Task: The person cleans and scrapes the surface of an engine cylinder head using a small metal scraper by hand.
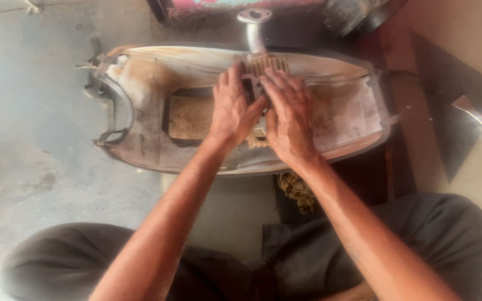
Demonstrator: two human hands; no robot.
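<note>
Concrete floor (23, 139), rusty scooter panel (157, 72) inverted at 12 o'clock. L hand (232, 108) + R hand (288, 120) clasp finned metal part (266, 64) w/ pipe, centre of panel. Risk: part slips, fins nick fingers

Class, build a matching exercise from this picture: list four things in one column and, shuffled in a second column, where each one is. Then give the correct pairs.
Things:
1. left hand
2. right hand
3. metal pipe
4. rag

Places:
A. on the floor below the shell, between the knees
B. sticking up at the top, above the finned part
C. on the finned part, on the side of the shell's rectangular opening
D. on the finned part, on the side of the shell's pale end

Pairs: 1-C, 2-D, 3-B, 4-A
</note>
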